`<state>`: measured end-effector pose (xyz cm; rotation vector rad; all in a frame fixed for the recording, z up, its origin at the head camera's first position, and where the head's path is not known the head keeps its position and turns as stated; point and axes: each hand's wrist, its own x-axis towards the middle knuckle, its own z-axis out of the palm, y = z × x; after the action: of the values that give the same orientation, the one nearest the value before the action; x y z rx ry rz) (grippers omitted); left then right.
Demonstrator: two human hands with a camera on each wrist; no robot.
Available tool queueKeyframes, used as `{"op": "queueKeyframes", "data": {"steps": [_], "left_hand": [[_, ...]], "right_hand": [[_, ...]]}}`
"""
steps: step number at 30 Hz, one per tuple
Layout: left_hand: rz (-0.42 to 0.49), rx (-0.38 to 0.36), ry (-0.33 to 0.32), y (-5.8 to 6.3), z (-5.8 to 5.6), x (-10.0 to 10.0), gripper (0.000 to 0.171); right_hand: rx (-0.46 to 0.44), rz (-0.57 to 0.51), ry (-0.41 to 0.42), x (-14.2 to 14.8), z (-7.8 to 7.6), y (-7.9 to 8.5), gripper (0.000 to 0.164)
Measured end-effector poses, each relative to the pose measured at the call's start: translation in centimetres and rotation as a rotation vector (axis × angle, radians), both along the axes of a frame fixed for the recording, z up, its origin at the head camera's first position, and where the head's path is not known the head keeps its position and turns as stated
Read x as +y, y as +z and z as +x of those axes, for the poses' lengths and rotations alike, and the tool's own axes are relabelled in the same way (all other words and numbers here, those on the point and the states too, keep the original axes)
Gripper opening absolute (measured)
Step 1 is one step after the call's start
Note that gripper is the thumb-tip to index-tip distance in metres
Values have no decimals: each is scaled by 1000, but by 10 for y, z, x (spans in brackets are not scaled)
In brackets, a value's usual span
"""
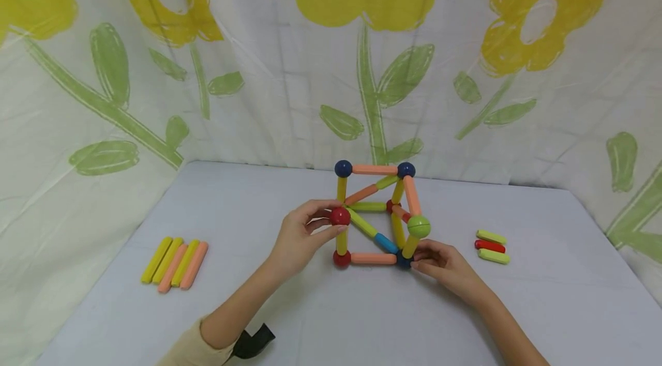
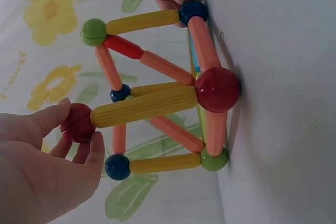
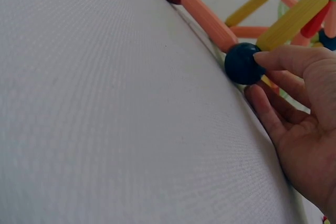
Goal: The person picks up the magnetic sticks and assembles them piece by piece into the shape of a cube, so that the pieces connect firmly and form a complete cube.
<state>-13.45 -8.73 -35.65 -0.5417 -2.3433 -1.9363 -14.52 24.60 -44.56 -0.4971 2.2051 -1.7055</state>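
A cube-like frame of coloured rods and balls stands on the table, with rods running slantwise across its faces. My left hand [image 1: 296,241] pinches a red ball [image 1: 340,216] at the near left top corner, above a yellow rod [image 2: 147,107]. Below it, another red ball [image 2: 218,89] rests at the table. The fingertips of my right hand [image 1: 449,272] hold a dark blue ball [image 3: 243,64] at the near right bottom corner. A green ball [image 1: 419,226] tops the yellow rod there. Between the two bottom corners lies a salmon rod [image 1: 373,258].
Several yellow and salmon rods [image 1: 174,264] lie side by side at the table's left. On the right are two light green rods [image 1: 493,255] with a red rod [image 1: 489,246] between them. Behind the table hangs a flower-patterned cloth [image 1: 248,142].
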Motion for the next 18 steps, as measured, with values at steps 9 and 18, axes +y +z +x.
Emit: {"op": "queueKeyframes", "data": {"steps": [9,18], "left_hand": [[-3,0,-50,0,3,3,47],[-10,-23,-58,-6,4,-17,54]], "right_hand": [[-6,-2,-1,0,0,0,43],[-5,2,-2,0,-1,-2,43]]}}
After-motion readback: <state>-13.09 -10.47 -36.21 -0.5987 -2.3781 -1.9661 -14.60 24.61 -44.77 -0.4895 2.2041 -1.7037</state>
